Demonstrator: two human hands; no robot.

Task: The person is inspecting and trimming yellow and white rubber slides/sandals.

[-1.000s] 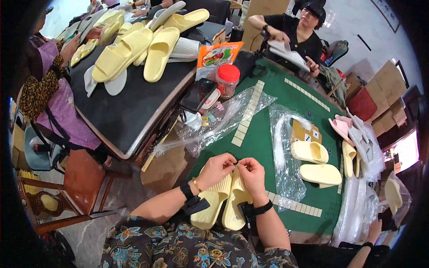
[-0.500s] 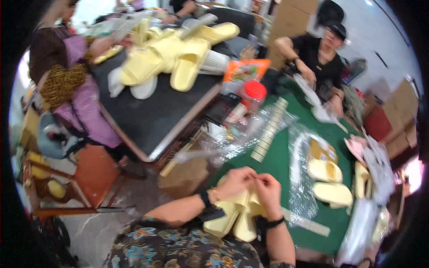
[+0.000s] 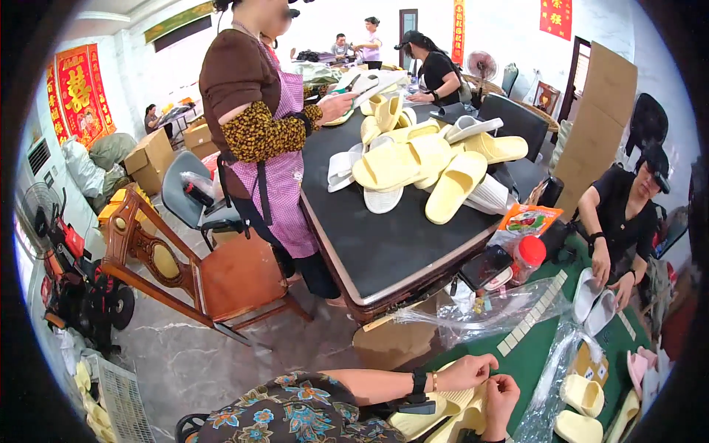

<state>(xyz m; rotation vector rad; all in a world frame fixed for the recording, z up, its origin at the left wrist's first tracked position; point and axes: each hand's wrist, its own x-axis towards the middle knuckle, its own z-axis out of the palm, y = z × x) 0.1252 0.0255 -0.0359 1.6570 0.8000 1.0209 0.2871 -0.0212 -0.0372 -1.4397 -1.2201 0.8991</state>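
Observation:
Low in the picture, my left hand [image 3: 467, 371] and my right hand [image 3: 502, 401] are close together, fingertips bent in a pinch. Whatever they pinch is too small to make out. Beneath them lies a pair of pale yellow slippers [image 3: 425, 424], partly covered by my hands and wrists. A dark band and a bracelet circle my left wrist. To the right on the green table [image 3: 533, 360] lie another yellow slipper pair [image 3: 582, 396] and clear plastic wrapping [image 3: 545, 384].
A black-topped table [image 3: 384, 255] carries a heap of yellow and grey slippers [image 3: 421, 159]. Beside it are a red-lidded jar [image 3: 527, 255], a strip of pale labels [image 3: 532, 314] and a wooden chair [image 3: 240, 273]. A co-worker [image 3: 617, 221] handles grey slippers [image 3: 593, 301]; another person [image 3: 251, 125] stands left.
The view has swung up and left, so my hands appear lower and farther right. Both hands stay pinched close together above the slippers. The co-worker's grey slippers now show clearly.

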